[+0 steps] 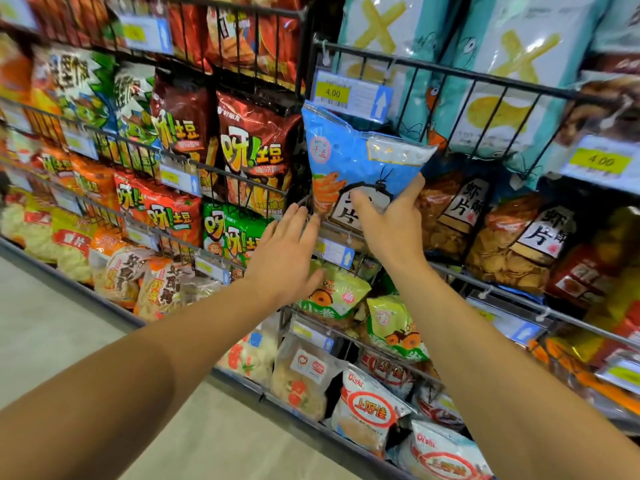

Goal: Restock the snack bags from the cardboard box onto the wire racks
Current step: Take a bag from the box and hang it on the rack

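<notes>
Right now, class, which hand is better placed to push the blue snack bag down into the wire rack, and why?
The right hand: its fingers already grip the blue snack bag above the wire rack. The left hand is open, merely beside the bag's lower edge.

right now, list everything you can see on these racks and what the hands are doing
blue bag: one, blue with orange picture, held up before the middle rack
wire racks: several tiers, black wire, filling the view
red potato-stick bags: a few, dark red, left of the blue bag
teal bags: several, teal and white, top right
brown cracker bags: several, clear with brown chips, right of the blue bag
price tags: many, yellow and white, clipped on rack fronts
floor: pale, lower left
left hand: fingers straight, near the bag's lower left corner
right hand: grips the blue bag's lower part
</notes>
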